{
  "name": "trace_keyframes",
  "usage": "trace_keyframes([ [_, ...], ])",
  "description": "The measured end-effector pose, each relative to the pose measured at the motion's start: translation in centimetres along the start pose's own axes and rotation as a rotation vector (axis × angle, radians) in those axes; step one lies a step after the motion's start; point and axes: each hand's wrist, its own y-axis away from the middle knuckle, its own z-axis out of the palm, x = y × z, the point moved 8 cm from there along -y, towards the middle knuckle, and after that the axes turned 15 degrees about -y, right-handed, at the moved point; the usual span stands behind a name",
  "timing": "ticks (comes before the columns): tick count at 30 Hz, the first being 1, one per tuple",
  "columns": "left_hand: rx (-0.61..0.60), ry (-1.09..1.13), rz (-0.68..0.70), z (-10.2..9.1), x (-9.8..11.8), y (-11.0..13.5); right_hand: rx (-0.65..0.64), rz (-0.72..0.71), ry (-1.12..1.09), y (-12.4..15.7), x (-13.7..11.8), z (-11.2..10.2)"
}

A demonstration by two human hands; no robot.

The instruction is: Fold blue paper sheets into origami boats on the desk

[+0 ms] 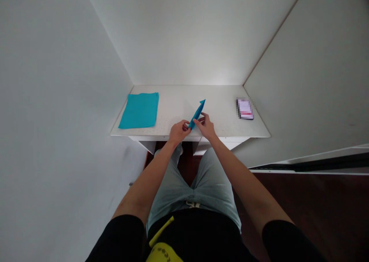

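Note:
A narrow piece of folded blue paper [197, 113] is held up over the front middle of the white desk, slanting up to the right, with a small pointed flap at its far tip. My left hand [180, 131] pinches its lower near end between thumb and fingers. My right hand [206, 126] grips it from the right side, thumb on the near face and fingers behind. Some of the fingertips are hidden by the paper.
A stack of flat blue paper sheets [139, 110] lies on the desk's left side. A phone with a blurred screen [245, 108] rests at the right. White walls border the desk [173, 97] at the back and both sides. Drawers [213, 145] sit under the front edge.

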Motion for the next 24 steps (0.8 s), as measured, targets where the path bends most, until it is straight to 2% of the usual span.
trace_keyframes([
  [7, -0.04, 0.016, -0.036, -0.1, -0.3, -0.7, 0.026, -0.028, 0.146, -0.1, 1.1, 0.0],
  [12, -0.016, -0.11, -0.099, -0.2, 0.5, -1.7, -0.019, 0.008, 0.182, 0.2, 1.1, 0.4],
  [19, 0.022, -0.211, -0.053, 0.8, 2.0, -2.3, -0.086, 0.014, 0.172, 0.3, 0.7, 0.9],
  [24, 0.044, -0.2, 0.002, 1.1, 2.5, -2.0, -0.02, 0.028, 0.148, 0.5, 0.3, 0.4],
])
